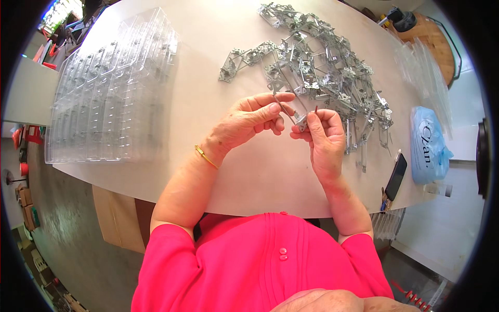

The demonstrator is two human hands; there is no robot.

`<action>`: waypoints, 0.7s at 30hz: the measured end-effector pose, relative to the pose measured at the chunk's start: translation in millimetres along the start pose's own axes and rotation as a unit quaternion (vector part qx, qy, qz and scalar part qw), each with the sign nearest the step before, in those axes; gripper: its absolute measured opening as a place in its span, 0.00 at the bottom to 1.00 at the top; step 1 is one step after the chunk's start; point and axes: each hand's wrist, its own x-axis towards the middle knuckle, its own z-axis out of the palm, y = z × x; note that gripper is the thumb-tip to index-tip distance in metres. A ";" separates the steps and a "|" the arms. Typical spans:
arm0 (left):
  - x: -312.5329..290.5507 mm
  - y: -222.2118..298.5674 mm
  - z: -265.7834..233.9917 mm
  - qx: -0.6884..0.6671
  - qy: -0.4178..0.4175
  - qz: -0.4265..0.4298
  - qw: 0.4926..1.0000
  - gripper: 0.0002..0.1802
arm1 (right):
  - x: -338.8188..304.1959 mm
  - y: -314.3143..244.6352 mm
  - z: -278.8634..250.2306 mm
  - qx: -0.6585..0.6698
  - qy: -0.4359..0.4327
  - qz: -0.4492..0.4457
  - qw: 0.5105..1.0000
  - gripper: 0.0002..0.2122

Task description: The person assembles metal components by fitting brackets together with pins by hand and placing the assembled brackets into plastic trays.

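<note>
Above the table [249,177], the left hand [249,115] and right hand [326,138] pinch a metal part [301,123] near a shiny pile [338,78].

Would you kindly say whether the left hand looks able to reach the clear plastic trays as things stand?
Probably yes: bare tabletop separates the left hand from the trays, though that hand is holding a metal part.
</note>
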 end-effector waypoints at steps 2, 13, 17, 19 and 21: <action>-1.2 0.7 -4.1 0.008 -0.006 -0.006 1.000 0.26 | -1.8 1.6 1.4 0.004 -0.012 0.005 1.000 0.06; 0.0 -3.2 -4.4 0.048 -0.008 0.040 0.998 0.23 | -22.1 4.4 13.6 0.008 -0.085 0.059 0.995 0.04; -1.4 1.8 -1.1 -0.012 0.006 0.025 1.000 0.21 | -21.0 3.4 6.9 -0.098 -0.075 -0.037 0.992 0.05; -0.1 7.5 -3.5 0.003 -0.010 0.003 1.000 0.22 | -13.4 -11.7 -3.5 -0.113 -0.086 -0.028 0.989 0.06; 1.4 7.2 -4.3 0.018 -0.027 -0.021 0.999 0.24 | -4.4 -22.2 -3.9 -0.134 -0.097 -0.031 0.986 0.08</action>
